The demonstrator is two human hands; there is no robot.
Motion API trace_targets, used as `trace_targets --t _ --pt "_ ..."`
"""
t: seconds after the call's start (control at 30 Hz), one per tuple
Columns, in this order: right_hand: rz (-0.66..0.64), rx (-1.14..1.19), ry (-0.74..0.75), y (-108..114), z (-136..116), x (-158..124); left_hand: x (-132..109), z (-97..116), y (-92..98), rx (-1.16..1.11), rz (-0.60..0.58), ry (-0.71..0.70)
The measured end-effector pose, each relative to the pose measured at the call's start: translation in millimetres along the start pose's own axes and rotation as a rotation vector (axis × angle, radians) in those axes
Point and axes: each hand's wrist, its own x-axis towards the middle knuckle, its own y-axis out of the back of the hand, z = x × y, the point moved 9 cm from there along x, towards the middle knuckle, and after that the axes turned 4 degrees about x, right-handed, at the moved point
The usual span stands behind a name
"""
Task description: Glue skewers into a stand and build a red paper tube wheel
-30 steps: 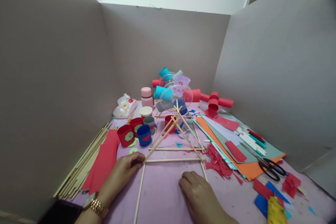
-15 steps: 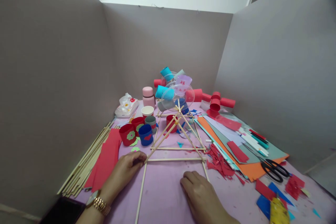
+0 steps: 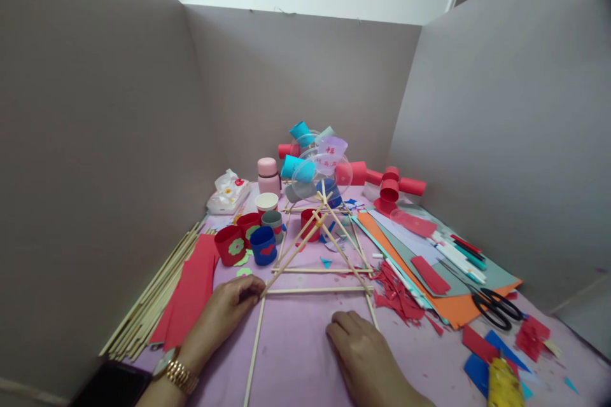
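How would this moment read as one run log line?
left hand: at left end of near crossbar; right hand: palm down on table; blue cup: beyond left hand; scissors: partly on orange paper

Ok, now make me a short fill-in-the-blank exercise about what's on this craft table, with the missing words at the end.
1. Just behind the left hand, which is at a corner of the stick frame, a gold-coloured ____ is worn.
2. The nearest blue cup carries a red ____ on its side.
3. The colour of the handles on the scissors is ____.
4. The colour of the flask beyond the cups is ____.

Missing words, in order: watch; heart; black; pink.
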Motion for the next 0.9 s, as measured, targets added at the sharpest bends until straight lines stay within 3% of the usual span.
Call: trace_targets --t 0.63,0.9 --pt "-0.112 -0.033 -0.062 0 0 8 8 -17 -7.9 0.01 -0.055 -0.017" --pt "-0.113 -0.04 -0.063 0 0 10 8 -13 -5.5 0.02 -0.046 -0.009"
